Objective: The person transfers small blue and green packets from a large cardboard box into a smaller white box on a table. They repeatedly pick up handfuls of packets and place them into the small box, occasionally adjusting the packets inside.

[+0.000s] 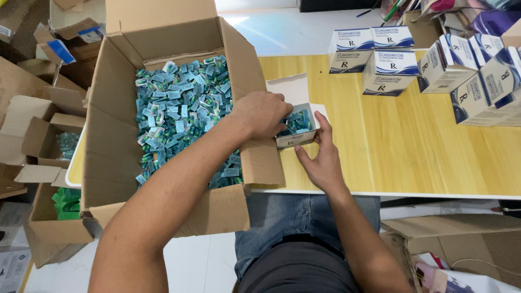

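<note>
Reaching across a large cardboard carton (114, 130) heaped with blue-green blister strips (182, 108), the left hand (261, 113) curls over a small open box (296, 130) on the wooden table (401, 146); its fingertips are hidden inside, so whether they pinch anything cannot be told. The right hand (321, 157) steadies that box, fingers spread against its side. Strips partly fill the box. Stacked white-and-blue cartons (380, 59) run off the right edge.
</note>
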